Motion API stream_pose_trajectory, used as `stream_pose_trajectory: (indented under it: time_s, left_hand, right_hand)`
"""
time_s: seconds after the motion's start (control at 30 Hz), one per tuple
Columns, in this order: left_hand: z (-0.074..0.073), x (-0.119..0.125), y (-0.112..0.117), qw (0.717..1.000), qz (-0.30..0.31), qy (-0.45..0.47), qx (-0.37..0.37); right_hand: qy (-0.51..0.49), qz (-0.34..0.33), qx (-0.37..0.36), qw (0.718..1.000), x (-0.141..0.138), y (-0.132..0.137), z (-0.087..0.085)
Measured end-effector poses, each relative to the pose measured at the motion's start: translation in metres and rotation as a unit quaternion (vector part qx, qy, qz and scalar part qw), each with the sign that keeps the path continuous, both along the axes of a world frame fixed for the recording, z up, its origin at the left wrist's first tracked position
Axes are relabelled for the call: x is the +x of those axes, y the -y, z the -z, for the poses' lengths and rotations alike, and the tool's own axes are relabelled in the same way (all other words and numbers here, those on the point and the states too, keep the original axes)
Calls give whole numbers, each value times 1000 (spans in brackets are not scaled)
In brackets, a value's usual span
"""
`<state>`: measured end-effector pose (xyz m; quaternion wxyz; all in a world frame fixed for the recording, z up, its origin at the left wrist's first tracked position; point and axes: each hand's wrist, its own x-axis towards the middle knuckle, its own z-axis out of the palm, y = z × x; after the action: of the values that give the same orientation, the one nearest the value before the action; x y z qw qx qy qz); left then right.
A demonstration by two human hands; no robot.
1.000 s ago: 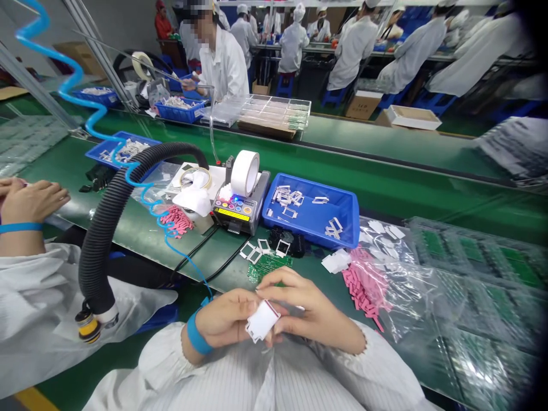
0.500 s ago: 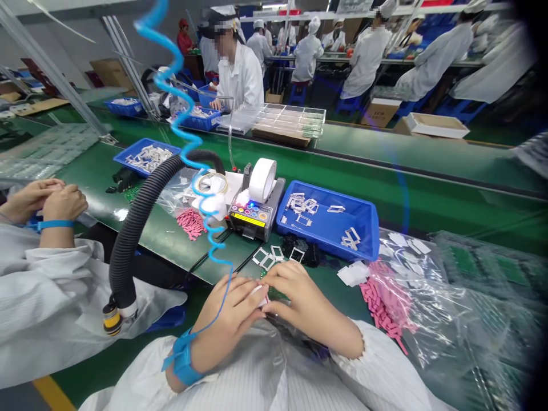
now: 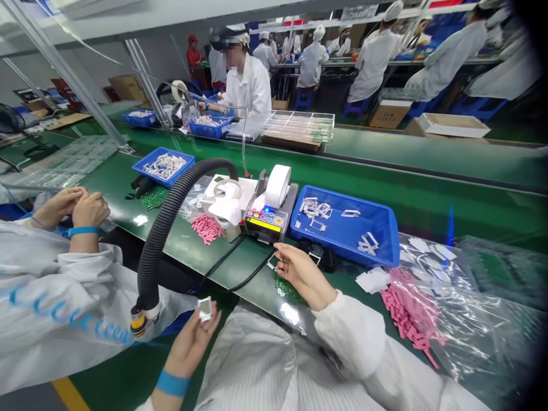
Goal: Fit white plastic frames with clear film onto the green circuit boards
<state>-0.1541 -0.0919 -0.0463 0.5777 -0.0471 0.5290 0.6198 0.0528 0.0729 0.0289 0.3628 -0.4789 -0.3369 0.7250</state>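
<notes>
Green workbench crosses the room beneath us. Half a second earlier the hands were together; we now record them apart. Toward two o'clock, a carton reads "LCD"; we find the yellow label on the tape dispenser too small to read. At seven o'clock the left hand pinches a white-edged piece, flat face toward us, long axis roughly twelve to six. At five o'clock the right hand narrows its fingers at a loose white frame; we cannot tell whether it grips.
</notes>
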Motion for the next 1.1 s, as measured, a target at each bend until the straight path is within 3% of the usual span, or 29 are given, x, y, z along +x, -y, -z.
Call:
stream_pose_trajectory:
  time_s: [0.1, 0.2, 0.37, 0.5, 0.6, 0.7, 0.77, 0.87, 0.9, 1.0, 1.1]
  left_hand:
    - [23, -35, 25, 982, -178, 55, 28]
    - [25, -59, 42, 961, -253, 78, 80]
    - [17, -68, 50, 956, -258, 77, 113]
    - [26, -69, 53, 949, -269, 87, 140]
    - [36, -64, 54, 947, -260, 114, 148]
    - [39, -42, 45, 961, -188, 163, 119]
    - [31, -18, 29, 973, -116, 182, 86]
    - [0, 27, -7, 978, -24, 197, 59]
    - [-14, 42, -20, 978, 3, 199, 66]
    - [-55, 82, -53, 966, 71, 208, 137]
    - [-86, 110, -72, 953, 144, 211, 165]
  right_hand:
    - [-22, 54, -68, 996, -8, -9, 10]
    - [-36, 93, -96, 990, -20, -10, 12]
    - [-33, 119, -99, 987, -32, -13, 11]
    - [-23, 109, -75, 991, -35, -17, 9]
    - [-25, 67, -27, 997, -33, -4, -1]
    - [-32, -30, 33, 999, -24, 25, -20]
    - [-12, -140, 117, 983, -15, 46, -32]
    - [59, -259, 294, 918, 1, 67, -46]
    - [81, -262, 339, 900, 7, 70, -48]
    - [132, -208, 400, 883, 23, 74, -55]
    - [186, -131, 443, 867, 37, 75, -59]
